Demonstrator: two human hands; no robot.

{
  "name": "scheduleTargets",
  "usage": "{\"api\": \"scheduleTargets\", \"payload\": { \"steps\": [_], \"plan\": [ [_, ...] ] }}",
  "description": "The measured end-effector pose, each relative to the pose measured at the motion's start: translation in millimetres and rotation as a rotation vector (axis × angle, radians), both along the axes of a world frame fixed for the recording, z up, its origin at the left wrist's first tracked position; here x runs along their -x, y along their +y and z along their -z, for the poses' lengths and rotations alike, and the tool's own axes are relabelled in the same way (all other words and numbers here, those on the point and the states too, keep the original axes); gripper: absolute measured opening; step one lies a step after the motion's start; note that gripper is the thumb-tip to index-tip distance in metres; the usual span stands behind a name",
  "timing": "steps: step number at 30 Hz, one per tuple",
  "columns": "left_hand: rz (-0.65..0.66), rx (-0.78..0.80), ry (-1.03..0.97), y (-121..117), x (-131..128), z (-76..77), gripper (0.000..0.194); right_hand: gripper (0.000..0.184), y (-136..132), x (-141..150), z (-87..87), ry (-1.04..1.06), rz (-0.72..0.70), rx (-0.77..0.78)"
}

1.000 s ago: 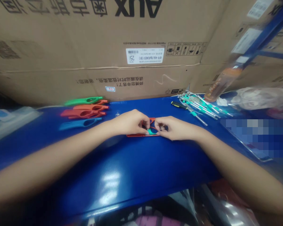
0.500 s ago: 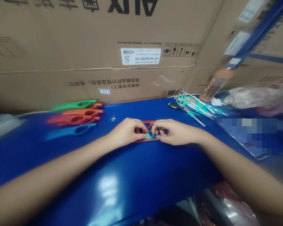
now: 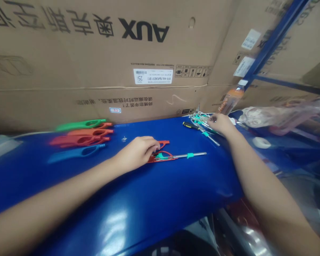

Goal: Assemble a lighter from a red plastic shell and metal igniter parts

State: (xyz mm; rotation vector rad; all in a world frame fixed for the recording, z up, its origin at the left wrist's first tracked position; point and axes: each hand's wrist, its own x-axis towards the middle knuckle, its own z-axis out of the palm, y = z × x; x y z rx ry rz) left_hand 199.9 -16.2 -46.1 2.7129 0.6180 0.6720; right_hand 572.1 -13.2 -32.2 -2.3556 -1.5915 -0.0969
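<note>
My left hand [image 3: 142, 151] rests over the blue table with thumb and fingers closed on a red plastic handle shell [image 3: 173, 157], which its fingers partly cover. In that shell lie small green parts, and a metal rod [image 3: 198, 154] with a green piece on it sticks out to the right. A second red shell half [image 3: 164, 142] shows just behind. My right hand [image 3: 220, 123] is at the pile of metal rods with green parts [image 3: 198, 120], its fingers bent together; what they pinch, if anything, is hidden.
A black and yellow screwdriver [image 3: 190, 125] lies by the pile. Green, orange, red and blue handle shells [image 3: 81, 137] are stacked at left, near small white bits [image 3: 124, 139]. A drink bottle [image 3: 231, 101], a white roll [image 3: 261, 143] and a large cardboard box [image 3: 96, 71] stand behind or right.
My right hand has left the red shell and moved right and away to the rod pile. The metal rod beside the shell now shows. My left hand stays at the shell.
</note>
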Motion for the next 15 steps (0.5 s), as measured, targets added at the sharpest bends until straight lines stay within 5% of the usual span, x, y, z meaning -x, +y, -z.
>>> {"api": "scheduleTargets", "payload": {
  "steps": [10,15],
  "plan": [
    [-0.085,-0.004,-0.064,-2.5,-2.3,9.9,0.019,0.023,14.4,3.4,21.1,-0.015,-0.112,-0.008],
    [-0.003,-0.047,0.022,-1.0,-0.5,13.7,0.015,0.037,10.1,1.3,16.7,0.004,-0.139,0.033]
  ]
}}
